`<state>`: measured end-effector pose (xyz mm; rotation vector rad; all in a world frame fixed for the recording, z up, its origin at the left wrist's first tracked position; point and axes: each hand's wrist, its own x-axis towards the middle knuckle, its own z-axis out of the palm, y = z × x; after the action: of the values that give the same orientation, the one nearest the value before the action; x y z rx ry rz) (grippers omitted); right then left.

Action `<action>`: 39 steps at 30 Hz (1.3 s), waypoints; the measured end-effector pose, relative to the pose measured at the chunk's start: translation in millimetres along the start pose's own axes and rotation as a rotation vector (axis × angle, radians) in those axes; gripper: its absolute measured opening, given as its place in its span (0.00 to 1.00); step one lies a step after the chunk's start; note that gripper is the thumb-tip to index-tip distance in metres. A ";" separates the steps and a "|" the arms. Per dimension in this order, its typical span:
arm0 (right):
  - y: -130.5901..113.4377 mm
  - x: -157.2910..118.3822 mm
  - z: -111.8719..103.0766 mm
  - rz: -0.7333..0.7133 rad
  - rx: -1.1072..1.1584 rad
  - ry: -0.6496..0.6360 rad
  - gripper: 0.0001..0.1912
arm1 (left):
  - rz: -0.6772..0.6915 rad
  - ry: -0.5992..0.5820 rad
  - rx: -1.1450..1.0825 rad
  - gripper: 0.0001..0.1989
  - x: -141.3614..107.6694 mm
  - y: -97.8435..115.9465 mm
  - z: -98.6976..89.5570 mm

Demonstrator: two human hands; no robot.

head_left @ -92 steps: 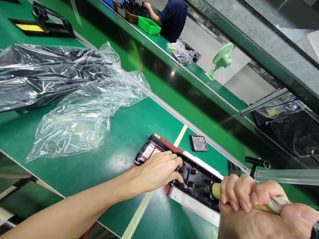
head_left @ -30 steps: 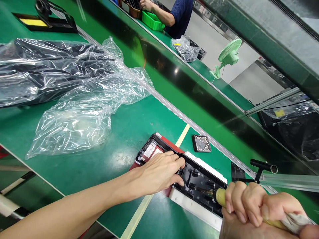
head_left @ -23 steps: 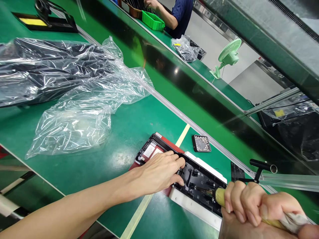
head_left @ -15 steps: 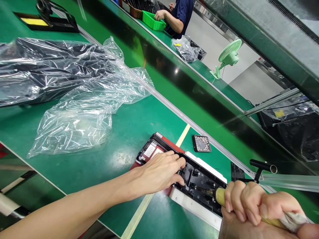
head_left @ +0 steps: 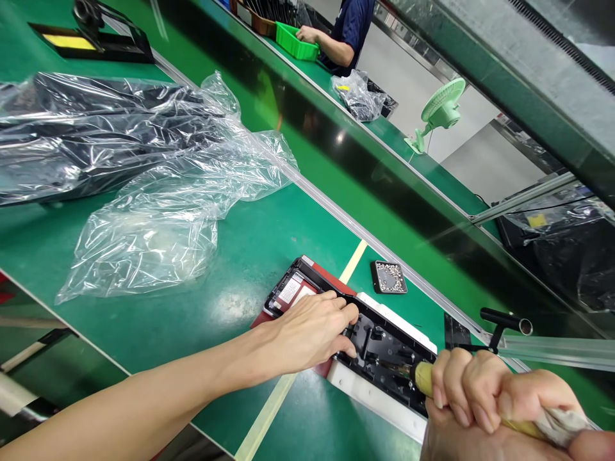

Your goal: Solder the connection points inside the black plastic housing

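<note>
A long black plastic housing [head_left: 384, 346] with ribs and posts inside lies in a white holder [head_left: 379, 394] with red end parts. My left hand [head_left: 319, 330] is curled over the housing's middle, thumb and fingers gripping it and hiding part of it. Wrapped in my right hand [head_left: 500, 397] is a soldering iron [head_left: 423, 379] with a yellow handle, cloth showing around its rear part. Its dark metal tip points left into the housing, near the posts; whether it touches one I cannot tell.
A small black tray [head_left: 389, 277] of tiny metal parts sits behind the housing. Clear plastic bags [head_left: 144, 243] cover the left. Iron stands are at far left [head_left: 91, 41] and right [head_left: 507, 322]. Across the divider, a person's hand [head_left: 307, 34] reaches into a green bin [head_left: 293, 45].
My hands, the iron and the housing hold nearly the same position. Across the divider, the other person's hand has shifted slightly left and down into the green bin.
</note>
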<state>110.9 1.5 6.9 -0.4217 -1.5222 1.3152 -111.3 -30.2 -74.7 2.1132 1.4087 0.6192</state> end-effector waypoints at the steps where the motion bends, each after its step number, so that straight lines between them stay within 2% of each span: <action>1: -0.5 0.9 0.6 0.002 -0.003 -0.019 0.35 | 0.001 -0.003 0.000 0.16 -0.2 0.1 -0.4; 10: -0.4 3.7 8.7 -0.017 -0.009 0.022 0.36 | 0.007 0.007 0.005 0.15 -0.8 0.8 -0.8; 22: 1.0 1.9 7.4 -0.013 -0.010 0.019 0.35 | 0.005 0.002 0.001 0.14 -0.5 2.1 -2.1; 27: 2.2 -7.0 -1.3 0.015 -0.007 0.083 0.34 | -0.002 -0.007 -0.012 0.14 0.1 2.2 -2.6; 32: 6.8 -19.0 -14.6 0.052 0.030 0.251 0.33 | -0.001 -0.012 -0.007 0.14 0.1 2.4 -3.2; 37: 7.6 -20.6 -23.1 0.073 0.012 0.175 0.32 | -0.010 -0.028 0.002 0.15 -0.4 3.1 -4.0; 39: 7.3 -20.2 -24.5 0.079 0.020 0.181 0.32 | -0.010 -0.033 0.003 0.15 -0.5 3.2 -4.2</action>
<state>137.4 0.6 -12.2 -0.5773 -1.3530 1.3145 -111.8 -31.0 -69.4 2.1074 1.4025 0.5759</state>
